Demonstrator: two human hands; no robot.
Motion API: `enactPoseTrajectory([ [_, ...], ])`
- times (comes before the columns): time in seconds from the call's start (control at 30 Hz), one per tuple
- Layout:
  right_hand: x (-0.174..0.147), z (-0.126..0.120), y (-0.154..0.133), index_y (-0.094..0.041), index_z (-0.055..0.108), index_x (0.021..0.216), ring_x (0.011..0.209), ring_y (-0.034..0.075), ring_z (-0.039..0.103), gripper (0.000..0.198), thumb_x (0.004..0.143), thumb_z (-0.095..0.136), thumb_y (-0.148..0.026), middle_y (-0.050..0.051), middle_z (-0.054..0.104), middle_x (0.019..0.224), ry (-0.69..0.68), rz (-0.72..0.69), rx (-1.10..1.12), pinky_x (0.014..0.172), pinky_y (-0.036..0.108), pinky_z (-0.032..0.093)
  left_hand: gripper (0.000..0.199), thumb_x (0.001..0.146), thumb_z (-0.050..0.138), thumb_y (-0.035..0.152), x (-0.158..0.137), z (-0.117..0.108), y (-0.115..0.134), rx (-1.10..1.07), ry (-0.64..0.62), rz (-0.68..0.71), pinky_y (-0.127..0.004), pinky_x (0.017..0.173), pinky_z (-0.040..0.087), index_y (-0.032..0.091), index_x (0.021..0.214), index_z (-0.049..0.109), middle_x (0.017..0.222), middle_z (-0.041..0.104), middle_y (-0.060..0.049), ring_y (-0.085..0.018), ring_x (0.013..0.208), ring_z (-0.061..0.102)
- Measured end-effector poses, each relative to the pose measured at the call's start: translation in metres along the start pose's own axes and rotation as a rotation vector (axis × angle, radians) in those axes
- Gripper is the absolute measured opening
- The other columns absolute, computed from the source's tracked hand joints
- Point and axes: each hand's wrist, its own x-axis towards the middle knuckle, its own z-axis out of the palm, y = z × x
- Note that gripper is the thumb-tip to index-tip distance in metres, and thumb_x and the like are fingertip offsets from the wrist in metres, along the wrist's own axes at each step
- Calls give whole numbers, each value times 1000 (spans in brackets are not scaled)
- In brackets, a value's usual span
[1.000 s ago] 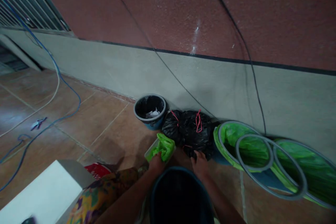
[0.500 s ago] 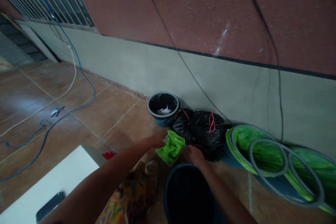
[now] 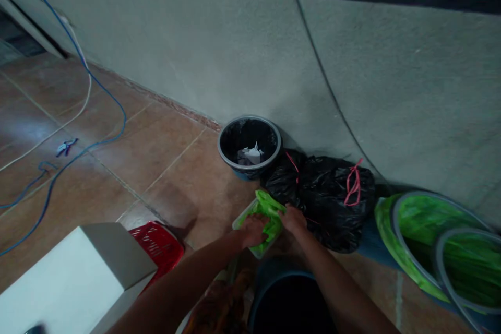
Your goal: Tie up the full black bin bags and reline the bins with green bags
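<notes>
A bright green plastic bag (image 3: 266, 200) lies crumpled in a small clear plastic container (image 3: 239, 219), low in the middle of the head view. My left hand (image 3: 253, 229) is inside the container, its fingers curled into the green plastic. At the right side my right hand (image 3: 293, 218) pinches a corner of the same bag. Just below the container stands a dark blue bin (image 3: 270, 276), its inside dark. Two tied black garbage bags (image 3: 332, 182) with pink ties rest right beyond my right hand.
Against the wall stands a black-lined bin (image 3: 250, 167) with crumpled paper inside. To the right are bins with green liners (image 3: 407, 219) and a loose grey ring (image 3: 440, 255). A white box (image 3: 58, 271), a red basket (image 3: 164, 245) and a blue cable (image 3: 113, 138) are leftward.
My left hand has moved from the container's left side into the bag. The right hand now holds a bag corner. The view has tilted down and come closer to the wall.
</notes>
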Motion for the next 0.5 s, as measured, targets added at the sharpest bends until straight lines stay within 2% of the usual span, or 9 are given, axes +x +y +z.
enactPoseTrajectory([
  [0.17, 13, 13, 5, -13, 69, 107, 107, 25, 66, 33, 92, 45, -31, 16, 71, 112, 5, -10, -18, 87, 31, 46, 69, 83, 62, 39, 15, 18, 2, 40, -7, -32, -52, 114, 31, 18, 145, 43, 146, 47, -18, -36, 134, 45],
  [0.27, 19, 18, 17, -16, 71, 98, 101, 24, 67, 30, 91, 45, -29, 14, 73, 104, 73, -19, 95, 86, 31, 45, 79, 81, 64, 48, 17, 35, -3, 38, -39, -74, -57, 115, 25, 19, 149, 38, 148, 45, -19, -38, 136, 42],
  [0.4, 24, 26, 38, -19, 69, 75, 88, 22, 67, 22, 84, 52, -31, 9, 73, 83, 234, 57, 532, 79, 29, 46, 94, 73, 59, 74, 15, 52, -12, -17, -100, -98, -68, 112, 17, 15, 145, 44, 142, 50, -24, -44, 133, 42],
  [0.5, 25, 33, 49, -20, 65, 73, 73, 19, 65, 25, 81, 55, -41, 4, 70, 73, 320, 110, 845, 67, 27, 47, 100, 66, 59, 81, 14, 55, -19, -69, -130, -132, -71, 111, 13, 15, 141, 50, 137, 53, -24, -47, 130, 43],
])
